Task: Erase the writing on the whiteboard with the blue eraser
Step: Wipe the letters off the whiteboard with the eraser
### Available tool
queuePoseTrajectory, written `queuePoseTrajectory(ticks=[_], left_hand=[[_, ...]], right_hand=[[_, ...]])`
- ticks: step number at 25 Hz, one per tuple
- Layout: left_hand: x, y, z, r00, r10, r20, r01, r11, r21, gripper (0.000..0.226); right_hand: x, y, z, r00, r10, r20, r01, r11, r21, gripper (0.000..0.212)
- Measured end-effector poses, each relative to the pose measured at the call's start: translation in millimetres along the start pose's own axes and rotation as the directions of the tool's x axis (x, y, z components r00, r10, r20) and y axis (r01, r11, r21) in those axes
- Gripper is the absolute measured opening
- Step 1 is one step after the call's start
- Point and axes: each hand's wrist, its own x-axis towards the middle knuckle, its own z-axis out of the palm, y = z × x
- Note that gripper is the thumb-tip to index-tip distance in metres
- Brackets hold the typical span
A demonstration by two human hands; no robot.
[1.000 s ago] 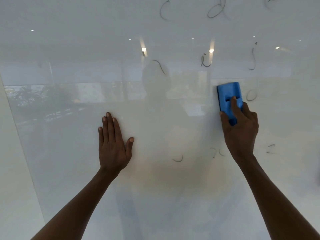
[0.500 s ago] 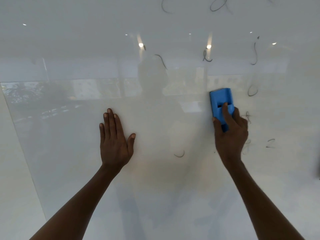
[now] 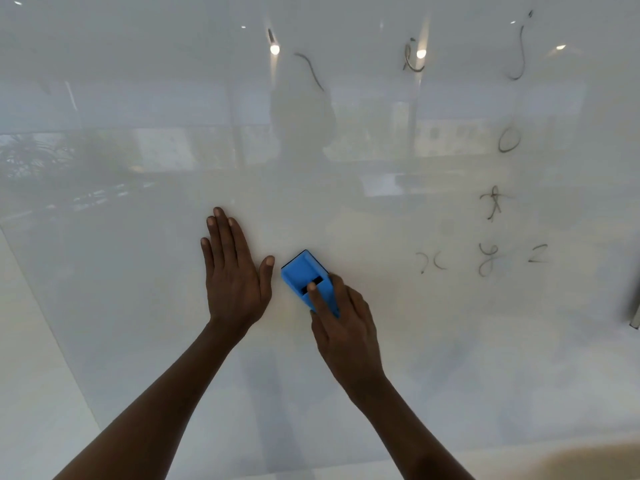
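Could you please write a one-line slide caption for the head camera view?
Right hand presses the blue eraser on the whiteboard beside the flat left hand; marks remain at right.

Eraser (image 3: 306, 278) on whiteboard (image 3: 138, 306), at centre, under right hand (image 3: 346, 327). Left hand (image 3: 235, 275) flat at 9 o'clock, just beside. Letters (image 3: 488, 263) toward 3 and 1 o'clock.
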Motion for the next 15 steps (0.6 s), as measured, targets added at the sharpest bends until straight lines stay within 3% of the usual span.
queuePoseTrajectory(ticks=[6,10,15], left_hand=[[-15,10,7,0.999,-0.052,-0.004,0.052,0.999,0.01,0.078],[-15,14,9,0.998,-0.055,-0.037,0.056,0.998,0.025,0.076],[-15,15,9,0.997,-0.059,-0.045,0.06,0.998,0.034,0.075]], right_hand=[[-2,24,-10,0.996,-0.082,-0.036,0.08,0.994,-0.069,0.042],[1,74,-36,0.992,0.012,-0.122,-0.019,0.998,-0.061,0.04],[0,138,-70,0.974,0.19,-0.125,-0.193,0.981,-0.016,0.05]])
